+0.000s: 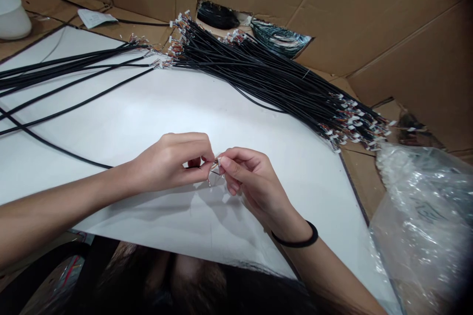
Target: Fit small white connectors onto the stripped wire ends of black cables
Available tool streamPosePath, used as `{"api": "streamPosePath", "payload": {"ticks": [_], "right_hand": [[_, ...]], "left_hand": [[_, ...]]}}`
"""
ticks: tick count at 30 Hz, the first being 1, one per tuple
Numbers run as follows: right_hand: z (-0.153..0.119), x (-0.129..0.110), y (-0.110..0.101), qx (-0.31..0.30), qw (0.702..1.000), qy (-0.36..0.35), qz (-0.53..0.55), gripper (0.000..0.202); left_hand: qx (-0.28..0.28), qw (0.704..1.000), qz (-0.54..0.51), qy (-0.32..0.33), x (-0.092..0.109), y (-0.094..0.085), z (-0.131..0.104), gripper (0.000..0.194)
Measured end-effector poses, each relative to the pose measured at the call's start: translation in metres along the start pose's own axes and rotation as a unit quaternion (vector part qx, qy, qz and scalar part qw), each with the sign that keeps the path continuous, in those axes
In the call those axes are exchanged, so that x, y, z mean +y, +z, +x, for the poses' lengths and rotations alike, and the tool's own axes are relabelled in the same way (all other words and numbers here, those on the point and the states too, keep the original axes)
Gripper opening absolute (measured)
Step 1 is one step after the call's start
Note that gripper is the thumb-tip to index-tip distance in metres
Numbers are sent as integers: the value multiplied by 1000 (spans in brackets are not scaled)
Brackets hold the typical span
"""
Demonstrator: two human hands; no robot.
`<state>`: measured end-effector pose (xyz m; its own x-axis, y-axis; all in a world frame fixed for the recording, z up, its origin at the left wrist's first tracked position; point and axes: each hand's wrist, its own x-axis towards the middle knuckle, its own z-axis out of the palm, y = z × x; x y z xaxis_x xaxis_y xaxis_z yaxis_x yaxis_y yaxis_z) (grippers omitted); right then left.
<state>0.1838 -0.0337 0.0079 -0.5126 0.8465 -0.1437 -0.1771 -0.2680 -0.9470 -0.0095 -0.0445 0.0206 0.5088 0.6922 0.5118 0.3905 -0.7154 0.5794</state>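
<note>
- From where I stand, both hands meet over the white sheet [148, 108], almost touching, with the fine work pinched between them.
- The left hand [185, 160] has thumb and forefinger pressed together on the thin wires [210, 181] at the end of a black cable [66, 150]; that cable passes beneath the wrist and runs off to the left.
- The right hand [251, 174] pinches a tiny white plug [220, 161] between thumb and forefinger, the other fingers curled in below. Whether any wire is seated in the plug I can't tell; the fingertips hide it.
- A couple of wire ends hang loose below the pinch. To my mind they could be crossed or put in the wrong slot, being so thin and close together.
- Pushing too hard might bend a wire end, and a slack pinch could let the plug slip onto the sheet.
- The cable's long tail lies near the loose cables [74, 69] on the left; a snag there could tug the wires out of the fingers.
- The big cable pile [258, 69] lies well apart, beyond the hands, its plugged ends crowded near the plastic bag [424, 221]; a careless sweep of the right arm could tangle them.
</note>
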Motion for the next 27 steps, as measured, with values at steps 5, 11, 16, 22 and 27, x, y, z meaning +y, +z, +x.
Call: {"api": "streamPosePath", "payload": {"ticks": [5, 11, 16, 22, 27], "right_hand": [[1, -1, 0, -1, 1000, 0, 1, 14], [-1, -2, 2, -2, 1000, -5, 7, 13], [-2, -3, 0, -14, 1000, -14, 13, 9], [-5, -5, 1, -13, 1000, -11, 4, 10], [-5, -6, 2, -21, 1000, 4, 9, 11]], "left_hand": [[17, 999, 32, 2, 2, 1, -1, 15], [18, 1000, -3, -23, 4, -1, 0, 15], [21, 999, -20, -31, 6, -3, 2, 12], [29, 999, -11, 9, 9, -4, 3, 11], [24, 1000, -16, 7, 10, -6, 2, 9]]}}
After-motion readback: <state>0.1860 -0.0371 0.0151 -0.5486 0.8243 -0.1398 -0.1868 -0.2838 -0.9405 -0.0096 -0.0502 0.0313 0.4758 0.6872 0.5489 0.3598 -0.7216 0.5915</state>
